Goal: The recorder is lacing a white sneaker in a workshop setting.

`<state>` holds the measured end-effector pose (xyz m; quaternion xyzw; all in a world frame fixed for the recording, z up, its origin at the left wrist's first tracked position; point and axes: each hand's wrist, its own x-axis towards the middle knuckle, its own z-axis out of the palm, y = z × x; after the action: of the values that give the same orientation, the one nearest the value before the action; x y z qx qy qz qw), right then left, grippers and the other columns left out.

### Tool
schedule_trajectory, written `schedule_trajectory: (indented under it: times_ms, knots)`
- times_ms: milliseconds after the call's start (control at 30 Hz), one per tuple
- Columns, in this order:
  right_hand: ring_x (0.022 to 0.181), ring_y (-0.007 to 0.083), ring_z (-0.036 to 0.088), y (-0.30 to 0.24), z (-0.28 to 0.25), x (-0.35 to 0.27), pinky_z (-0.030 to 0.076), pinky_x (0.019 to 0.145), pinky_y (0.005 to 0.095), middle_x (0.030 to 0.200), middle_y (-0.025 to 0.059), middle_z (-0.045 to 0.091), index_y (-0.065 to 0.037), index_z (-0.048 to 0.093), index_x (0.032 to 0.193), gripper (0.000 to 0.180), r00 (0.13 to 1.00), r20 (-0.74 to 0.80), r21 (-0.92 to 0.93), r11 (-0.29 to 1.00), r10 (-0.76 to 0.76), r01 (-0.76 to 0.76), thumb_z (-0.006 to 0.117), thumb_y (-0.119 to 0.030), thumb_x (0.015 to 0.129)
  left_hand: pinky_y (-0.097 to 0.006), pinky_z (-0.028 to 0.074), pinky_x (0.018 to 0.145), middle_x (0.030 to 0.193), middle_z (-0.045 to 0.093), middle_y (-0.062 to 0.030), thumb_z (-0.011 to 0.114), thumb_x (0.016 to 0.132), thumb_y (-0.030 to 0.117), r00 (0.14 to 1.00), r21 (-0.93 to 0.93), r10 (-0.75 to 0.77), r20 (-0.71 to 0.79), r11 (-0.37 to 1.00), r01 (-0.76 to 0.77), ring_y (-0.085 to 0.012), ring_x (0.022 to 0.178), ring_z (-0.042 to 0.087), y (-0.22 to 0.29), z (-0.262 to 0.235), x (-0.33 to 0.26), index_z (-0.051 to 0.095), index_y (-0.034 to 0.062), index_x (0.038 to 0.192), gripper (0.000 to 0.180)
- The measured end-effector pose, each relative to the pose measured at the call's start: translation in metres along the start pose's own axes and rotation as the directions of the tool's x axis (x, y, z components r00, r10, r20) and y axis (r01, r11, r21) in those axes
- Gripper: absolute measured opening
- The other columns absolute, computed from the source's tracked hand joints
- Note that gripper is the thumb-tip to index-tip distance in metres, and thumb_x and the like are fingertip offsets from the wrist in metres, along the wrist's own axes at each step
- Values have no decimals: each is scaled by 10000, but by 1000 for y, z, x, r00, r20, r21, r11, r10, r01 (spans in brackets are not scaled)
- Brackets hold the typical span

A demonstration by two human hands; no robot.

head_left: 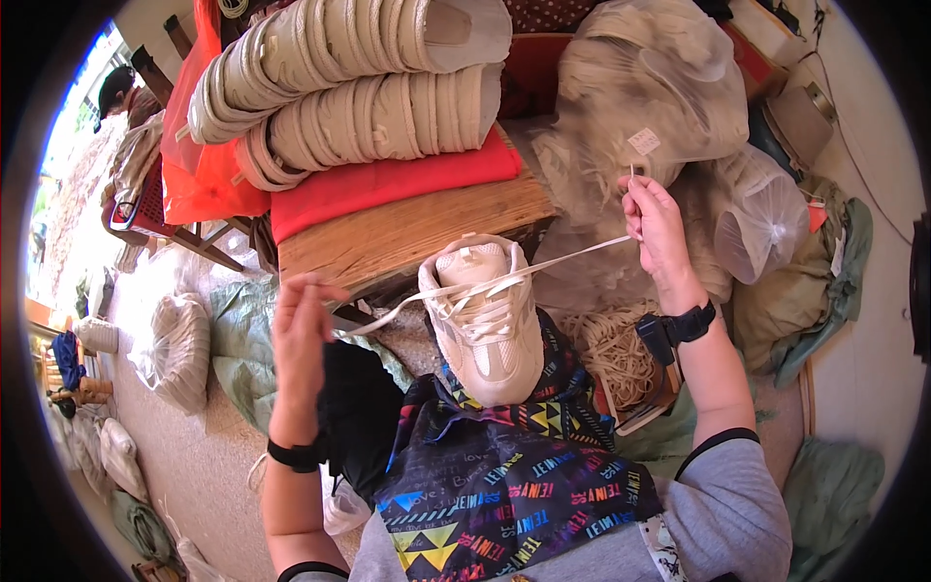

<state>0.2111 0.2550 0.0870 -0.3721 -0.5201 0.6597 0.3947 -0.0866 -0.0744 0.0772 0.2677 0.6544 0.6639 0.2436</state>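
Right of the beige sneaker (488,354), the right hand (655,225) pinches the cream shoelace (582,251); at left, the left hand (301,315) half-curls beside it, grip unclear.

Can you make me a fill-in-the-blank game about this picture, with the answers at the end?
1. The right hand pinches a long, thin, pale ____ that stretches to the shoe.
2. The end of the shoe nearest the bottom of the picture is its ____.
3. The colour of the cloth under the stacked uppers is ____.
4. The bench under the cloth is made of ____.

Missing words: lace; toe; red; wood.
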Motion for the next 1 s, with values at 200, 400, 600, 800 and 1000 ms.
schedule_trajectory:
  times_ms: [200, 400, 600, 800, 1000]
  knots:
    - [501, 7, 355, 1, 5, 2, 253, 431, 168, 701, -46, 512, -45, 626, 1028, 159, 999, -21, 34, 999, -38, 39, 567, -186, 986, -188, 436, 624, 831, 636, -24, 514, 995, 60, 965, 201, 52, 257, 974, -106, -54, 680, 542, -26, 52, -36, 610, 17, 1063, 125]
    - [484, 22, 337, -53, -47, 33, 252, 416, 191, 694, -38, 473, -21, 621, 1022, 159, 921, -268, 153, 931, -284, 331, 551, -158, 984, -202, 371, 608, 781, 536, 27, 514, 987, 103, 991, 115, 113, -76, 988, -104, -55, 677, 478, -10, -15, 1, 649, 52, 1085, 175]
    - [546, -12, 360, -35, -25, 17, 239, 442, 156, 696, -76, 491, -83, 651, 1003, 100, 938, -161, -52, 952, -307, 302, 605, -158, 956, -157, 286, 490, 799, 559, 30, 531, 1000, 130, 858, -167, 136, -495, 954, -248, 2, 570, 363, -2, -134, 38, 594, 6, 1194, 239]
    - [706, 15, 481, 36, 44, -41, 415, 649, 179, 816, -66, 590, -58, 667, 989, 155, 939, 344, -346, 926, -24, 151, 574, -182, 984, -157, 278, 527, 780, 627, 17, 564, 995, 148, 976, 61, 58, -209, 997, -46, 12, 601, 399, -7, -4, 0, 627, 60, 1092, 145]
    - [678, 119, 551, 48, 64, -66, 465, 640, 287, 758, 76, 624, 8, 634, 868, 164, 908, 409, -440, 852, -92, 284, 627, -147, 921, -179, 388, 594, 813, 631, 1, 561, 994, 107, 1000, -29, 9, 25, 1000, -8, -31, 665, 503, -20, 62, -18, 620, 18, 1057, 123]
